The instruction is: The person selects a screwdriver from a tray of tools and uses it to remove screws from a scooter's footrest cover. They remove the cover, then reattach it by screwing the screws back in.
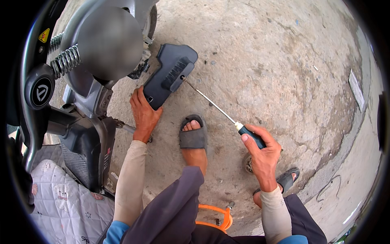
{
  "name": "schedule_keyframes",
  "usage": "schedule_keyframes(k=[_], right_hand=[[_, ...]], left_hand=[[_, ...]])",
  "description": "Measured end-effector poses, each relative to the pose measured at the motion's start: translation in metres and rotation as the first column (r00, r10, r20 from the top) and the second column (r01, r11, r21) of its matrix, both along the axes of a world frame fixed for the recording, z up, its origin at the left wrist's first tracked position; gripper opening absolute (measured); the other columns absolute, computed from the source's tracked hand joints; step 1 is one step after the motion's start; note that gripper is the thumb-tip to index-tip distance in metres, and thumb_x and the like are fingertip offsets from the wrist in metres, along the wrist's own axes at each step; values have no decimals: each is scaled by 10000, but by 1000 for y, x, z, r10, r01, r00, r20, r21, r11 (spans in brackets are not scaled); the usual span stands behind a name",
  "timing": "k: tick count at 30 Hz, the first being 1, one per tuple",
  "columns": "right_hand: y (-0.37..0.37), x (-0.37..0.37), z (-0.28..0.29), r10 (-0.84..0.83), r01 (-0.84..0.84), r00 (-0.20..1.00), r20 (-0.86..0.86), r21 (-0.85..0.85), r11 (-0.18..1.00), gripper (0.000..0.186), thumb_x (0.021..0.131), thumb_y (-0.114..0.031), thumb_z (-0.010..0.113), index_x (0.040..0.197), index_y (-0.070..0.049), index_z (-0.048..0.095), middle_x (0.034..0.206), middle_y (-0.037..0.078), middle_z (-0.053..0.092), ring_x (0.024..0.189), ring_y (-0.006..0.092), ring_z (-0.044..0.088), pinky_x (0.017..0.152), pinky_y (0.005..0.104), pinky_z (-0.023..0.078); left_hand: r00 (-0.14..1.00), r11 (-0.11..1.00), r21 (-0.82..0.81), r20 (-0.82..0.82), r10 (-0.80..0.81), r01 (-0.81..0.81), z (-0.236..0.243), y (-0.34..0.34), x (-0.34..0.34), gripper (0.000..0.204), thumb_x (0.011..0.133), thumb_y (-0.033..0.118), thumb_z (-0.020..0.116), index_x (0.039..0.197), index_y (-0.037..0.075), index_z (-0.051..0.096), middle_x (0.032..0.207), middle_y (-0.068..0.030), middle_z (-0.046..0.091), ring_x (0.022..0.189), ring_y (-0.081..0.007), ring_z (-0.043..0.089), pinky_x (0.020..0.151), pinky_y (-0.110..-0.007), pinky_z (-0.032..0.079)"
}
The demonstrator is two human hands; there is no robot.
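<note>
We appear to be at a screwdriving step on the black plastic cover [167, 70], upper centre of the frame. Our left grip [146, 116] closes on its lower end; our right grip [266, 156] wraps the screwdriver [239, 126]. Turning would call for a well-seated tip.

In view are one left hand [145, 116], one right hand [266, 154], one screwdriver [237, 125], one black plastic cover [162, 73], two feet [195, 156], two dark sandals [193, 139], two coil springs [67, 61], one quilted cloth [67, 203], one orange frame [217, 209] and one pale flat strip [356, 90].
</note>
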State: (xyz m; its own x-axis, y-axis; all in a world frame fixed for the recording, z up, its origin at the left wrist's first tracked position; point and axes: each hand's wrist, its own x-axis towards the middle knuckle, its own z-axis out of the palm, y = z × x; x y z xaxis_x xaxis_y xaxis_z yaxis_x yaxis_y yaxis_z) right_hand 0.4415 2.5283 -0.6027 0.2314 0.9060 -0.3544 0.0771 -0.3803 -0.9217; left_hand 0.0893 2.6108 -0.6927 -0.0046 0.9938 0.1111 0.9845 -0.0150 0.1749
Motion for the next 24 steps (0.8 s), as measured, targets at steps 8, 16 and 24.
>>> schedule_keyframes(k=[8, 16, 24], right_hand=[[16, 1, 6, 69, -81, 993, 101, 114, 990, 217, 850, -53, 746, 1053, 13, 712, 943, 97, 703, 842, 140, 645, 744, 262, 501], [28, 0, 18, 108, -125, 981, 159, 107, 986, 203, 839, -35, 738, 1034, 13, 708, 933, 122, 707, 818, 169, 674, 728, 282, 521], [31, -7, 16, 147, -198, 948, 282, 163, 967, 204, 836, -30, 735, 1031, 19, 702, 944, 127, 706, 834, 181, 678, 743, 286, 523]], left_hand=[[999, 1000, -23, -34, 17, -18, 2, 1, 4, 1035, 640, 102, 869, 1468, 6, 255, 1410, -264, 338, 1306, -445, 331, 1098, -537, 317], [999, 1000, 12, -43, -15, 15, 2, -1, 2, 1018, 647, 86, 867, 1462, 9, 263, 1408, -259, 342, 1316, -442, 327, 1098, -533, 316], [999, 1000, 15, -40, 7, -7, 12, 3, 5, 900, 699, 149, 841, 1433, 24, 335, 1360, -238, 413, 1273, -428, 400, 1069, -529, 339]])
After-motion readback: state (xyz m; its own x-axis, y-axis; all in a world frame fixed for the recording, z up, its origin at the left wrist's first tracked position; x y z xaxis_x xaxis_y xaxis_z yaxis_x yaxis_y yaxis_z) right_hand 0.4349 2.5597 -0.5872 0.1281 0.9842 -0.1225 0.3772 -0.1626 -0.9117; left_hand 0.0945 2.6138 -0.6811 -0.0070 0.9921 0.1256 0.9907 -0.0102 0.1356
